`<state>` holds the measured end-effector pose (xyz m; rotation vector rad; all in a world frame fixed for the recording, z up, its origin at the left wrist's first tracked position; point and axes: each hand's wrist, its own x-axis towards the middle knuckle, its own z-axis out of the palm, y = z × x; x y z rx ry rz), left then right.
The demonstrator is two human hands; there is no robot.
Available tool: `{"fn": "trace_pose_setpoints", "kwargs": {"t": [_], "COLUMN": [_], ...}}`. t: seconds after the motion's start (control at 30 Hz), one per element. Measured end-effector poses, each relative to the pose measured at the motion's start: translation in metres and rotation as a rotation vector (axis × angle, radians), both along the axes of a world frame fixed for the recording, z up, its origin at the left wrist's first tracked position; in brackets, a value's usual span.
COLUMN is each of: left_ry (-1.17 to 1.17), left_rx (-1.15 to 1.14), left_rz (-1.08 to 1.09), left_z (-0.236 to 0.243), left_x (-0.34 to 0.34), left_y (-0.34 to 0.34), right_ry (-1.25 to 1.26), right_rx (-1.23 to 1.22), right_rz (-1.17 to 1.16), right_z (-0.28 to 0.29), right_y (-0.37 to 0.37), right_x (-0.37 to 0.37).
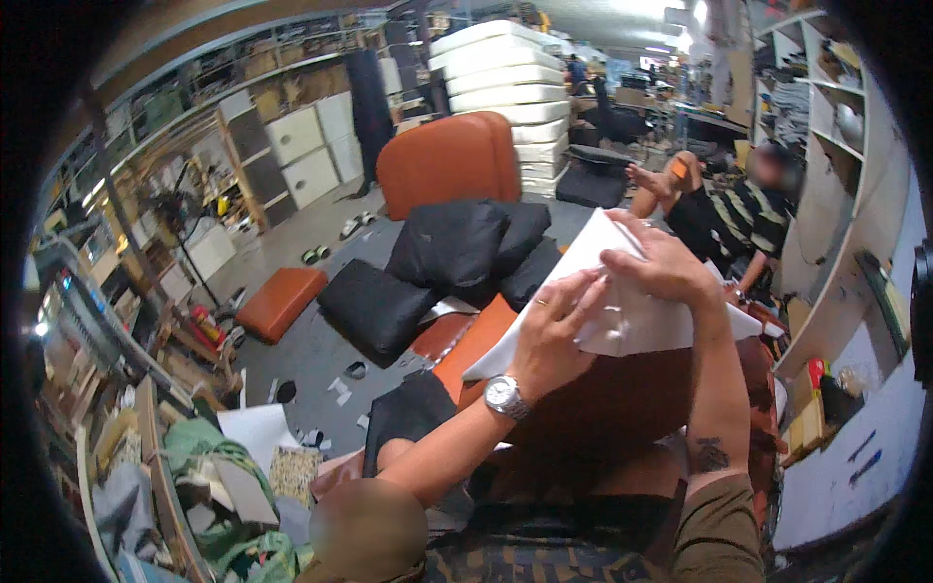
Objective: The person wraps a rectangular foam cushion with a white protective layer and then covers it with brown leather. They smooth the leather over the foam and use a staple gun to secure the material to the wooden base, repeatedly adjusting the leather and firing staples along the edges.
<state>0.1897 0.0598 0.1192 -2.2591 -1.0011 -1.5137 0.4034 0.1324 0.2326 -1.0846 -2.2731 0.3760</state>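
Note:
A white sheet of soft-looking material (637, 309), folded to a peak at its top, is held up in front of me. My right hand (666, 260) grips its upper edge, with the thumb across the front. Lower on its left side, my left hand (559, 325) closes its fingertips on the sheet near the right thumb. A watch is on my left wrist. Beneath the sheet lies a large reddish-brown upholstered piece (593, 413). Whether anything small sits between my fingertips cannot be made out.
Black cushions (447, 248) are heaped ahead, by an orange backrest (437, 165) and an orange cushion (282, 303). White foam slabs (501, 87) stand stacked behind. A person (739, 223) sits at right beside shelves (826, 175). Scrap fabric (219, 476) fills a bin at lower left.

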Motion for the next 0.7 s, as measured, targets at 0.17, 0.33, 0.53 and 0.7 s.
{"fn": "trace_pose_setpoints", "kwargs": {"t": [0.17,0.33,0.53,0.7], "left_ry": [-0.022,-0.241,-0.262,-0.404], "left_rx": [0.152,-0.188,-0.274,-0.433], "left_rz": [-0.023,-0.518,-0.598,-0.665], "left_z": [0.026,0.028,0.014,0.008], "left_x": [-0.005,-0.015,-0.035,-0.062], "left_y": [0.009,0.001,-0.003,0.001], "right_ry": [-0.019,-0.016,0.071,0.317], "right_rx": [0.119,0.236,0.503,0.934], "right_rz": [-0.019,0.002,-0.111,-0.085], "right_z": [-0.006,-0.019,-0.040,-0.094], "right_y": [-0.024,-0.060,-0.072,-0.118], "right_x": [-0.007,-0.009,-0.020,-0.007]}}
